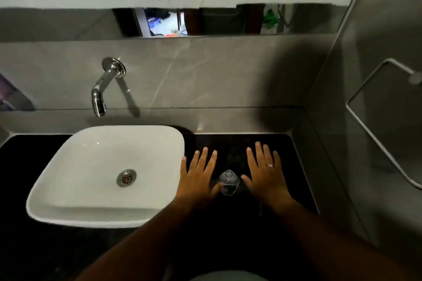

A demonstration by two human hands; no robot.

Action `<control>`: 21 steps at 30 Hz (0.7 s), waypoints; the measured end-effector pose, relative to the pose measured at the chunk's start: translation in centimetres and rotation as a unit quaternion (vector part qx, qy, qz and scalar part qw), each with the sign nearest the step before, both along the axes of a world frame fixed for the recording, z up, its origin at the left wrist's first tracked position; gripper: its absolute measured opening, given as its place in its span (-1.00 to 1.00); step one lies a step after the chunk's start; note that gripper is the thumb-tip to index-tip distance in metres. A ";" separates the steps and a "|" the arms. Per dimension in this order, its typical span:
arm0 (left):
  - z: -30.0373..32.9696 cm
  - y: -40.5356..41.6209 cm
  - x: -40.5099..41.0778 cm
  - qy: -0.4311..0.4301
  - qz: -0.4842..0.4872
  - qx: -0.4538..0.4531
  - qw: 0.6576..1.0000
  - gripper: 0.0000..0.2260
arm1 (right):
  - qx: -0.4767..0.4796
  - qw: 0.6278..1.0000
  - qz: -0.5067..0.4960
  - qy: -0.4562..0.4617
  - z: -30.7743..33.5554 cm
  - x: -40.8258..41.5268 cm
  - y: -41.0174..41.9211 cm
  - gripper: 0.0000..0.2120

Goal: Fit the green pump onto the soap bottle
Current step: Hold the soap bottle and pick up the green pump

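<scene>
A small clear soap bottle point(228, 182) stands upright on the black countertop point(294, 166), its neck bare and without a pump. My left hand point(198, 174) lies flat, palm down, just left of the bottle, fingers spread, its thumb close to the bottle's side. On the bottle's other side my right hand point(266, 171) rests flat the same way, a ring on one finger. Neither hand holds anything. No green pump shows on the counter; only a blurred green shape appears in the mirror strip point(270, 19) above.
A white square basin point(107, 173) with a metal drain sits left of my hands. A chrome wall tap point(100, 96) juts out over it. Grey tiled walls enclose the counter at the back and right, where a metal towel ring point(374, 125) hangs.
</scene>
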State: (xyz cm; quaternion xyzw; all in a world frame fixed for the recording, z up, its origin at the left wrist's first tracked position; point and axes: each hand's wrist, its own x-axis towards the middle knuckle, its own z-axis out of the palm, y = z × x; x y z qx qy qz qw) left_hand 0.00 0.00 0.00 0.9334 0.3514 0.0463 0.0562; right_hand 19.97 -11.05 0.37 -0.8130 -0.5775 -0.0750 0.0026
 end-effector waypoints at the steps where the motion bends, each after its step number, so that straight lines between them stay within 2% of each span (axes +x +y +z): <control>1: -0.5 -0.5 -0.2 0.010 0.011 -0.022 1.000 -0.19 | -0.015 0.999 -0.025 0.022 -1.0 -0.1 -0.4 -0.14; 4: -3.6 -1.9 -0.8 0.022 0.036 -0.030 0.999 -0.16 | -0.030 0.994 -0.084 0.071 -3.6 -0.4 -2.1 -0.16; 6: -5.1 -2.4 -0.2 0.003 0.049 -0.090 0.995 -0.15 | -0.052 0.983 -0.143 0.104 -5.1 -0.3 -2.5 -0.21; 11: -6.7 -1.9 1.8 -0.148 0.073 -0.252 0.953 -0.16 | -0.044 0.942 -0.259 0.209 -5.9 0.8 -1.3 -0.46; 13: -6.9 -1.3 2.5 -0.200 0.068 -0.294 0.932 -0.25 | -0.044 0.926 -0.283 0.247 -6.2 1.4 -0.7 -0.48; 16: -7.3 -0.6 3.3 -0.228 0.072 -0.325 0.915 -0.46 | -0.071 0.920 -0.277 0.268 -7.1 2.0 -0.4 -0.56; 19: -7.7 -0.1 3.7 -0.235 0.083 -0.359 0.900 -0.52 | -0.070 0.917 -0.275 0.278 -8.0 2.6 -0.3 -0.65; 21: -7.7 0.5 4.0 -0.234 0.088 -0.358 0.900 -0.57 | -0.055 0.903 -0.289 0.313 -8.3 3.1 0.0 -0.68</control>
